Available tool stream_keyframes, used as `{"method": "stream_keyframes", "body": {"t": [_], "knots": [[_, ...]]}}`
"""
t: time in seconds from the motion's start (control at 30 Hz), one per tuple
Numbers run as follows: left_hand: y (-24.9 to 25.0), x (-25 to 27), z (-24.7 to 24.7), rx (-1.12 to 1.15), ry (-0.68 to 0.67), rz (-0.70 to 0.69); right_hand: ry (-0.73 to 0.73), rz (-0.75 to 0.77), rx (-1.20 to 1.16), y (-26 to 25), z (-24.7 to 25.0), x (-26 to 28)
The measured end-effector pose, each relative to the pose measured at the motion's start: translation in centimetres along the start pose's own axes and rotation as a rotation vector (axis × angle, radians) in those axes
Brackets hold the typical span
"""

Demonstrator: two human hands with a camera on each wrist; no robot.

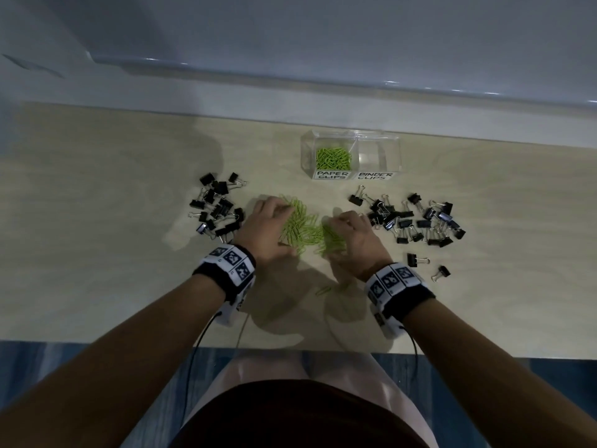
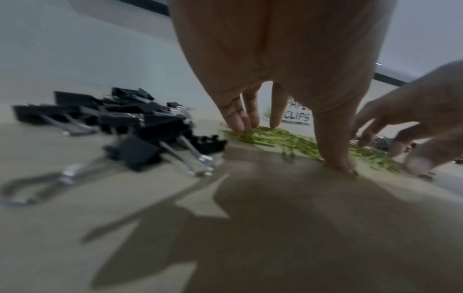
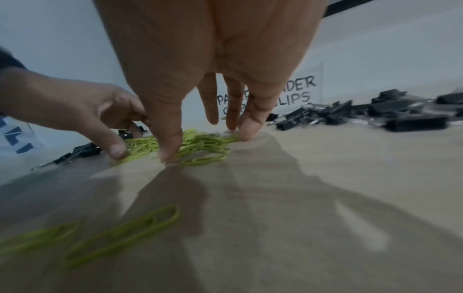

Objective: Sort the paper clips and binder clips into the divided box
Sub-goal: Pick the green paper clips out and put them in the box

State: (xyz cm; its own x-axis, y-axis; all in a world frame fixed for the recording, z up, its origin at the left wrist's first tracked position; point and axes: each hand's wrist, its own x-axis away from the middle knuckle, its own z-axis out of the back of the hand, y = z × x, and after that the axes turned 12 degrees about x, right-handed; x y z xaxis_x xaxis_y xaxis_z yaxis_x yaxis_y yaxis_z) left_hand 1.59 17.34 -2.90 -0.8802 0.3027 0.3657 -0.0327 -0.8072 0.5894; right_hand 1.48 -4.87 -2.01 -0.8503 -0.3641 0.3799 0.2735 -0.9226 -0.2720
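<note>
A loose pile of green paper clips (image 1: 303,226) lies mid-table, between my two hands. My left hand (image 1: 281,226) rests its fingertips (image 2: 240,126) on the pile's far edge and its thumb on the near edge. My right hand (image 1: 334,240) touches the pile's right part, with its thumb and fingertips (image 3: 248,134) down around the clips (image 3: 205,142). Neither hand lifts anything. The clear divided box (image 1: 392,156) stands beyond, with green clips (image 1: 332,158) in its PAPER CLIPS side and nothing in its BINDER CLIPS side. Black binder clips lie in a left heap (image 1: 216,208) and a right heap (image 1: 416,221).
Two stray binder clips (image 1: 416,259) lie near my right wrist. A couple of loose paper clips (image 1: 324,290) lie close to me, between my wrists. A wall ledge (image 1: 323,76) runs behind the box. The table's near edge (image 1: 290,349) is just in front of my lap.
</note>
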Motion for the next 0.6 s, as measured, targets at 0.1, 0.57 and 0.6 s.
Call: {"method": "stream_keyframes", "body": {"t": [0.1, 0.57, 0.6], "knots": [[1.5, -0.5, -0.9, 0.059, 0.006, -0.018, 0.034, 0.041, 0.021, -1.4, 0.0, -1.1], [4.0, -1.9, 0.6, 0.252, 0.159, -0.052, 0.257, -0.159, -0.423, 1.3, 1.7, -1.4], [4.3, -2.1, 0.9, 0.320, 0.201, -0.035, 0.270, -0.181, -0.473, 1.4, 2.6, -1.6]]}}
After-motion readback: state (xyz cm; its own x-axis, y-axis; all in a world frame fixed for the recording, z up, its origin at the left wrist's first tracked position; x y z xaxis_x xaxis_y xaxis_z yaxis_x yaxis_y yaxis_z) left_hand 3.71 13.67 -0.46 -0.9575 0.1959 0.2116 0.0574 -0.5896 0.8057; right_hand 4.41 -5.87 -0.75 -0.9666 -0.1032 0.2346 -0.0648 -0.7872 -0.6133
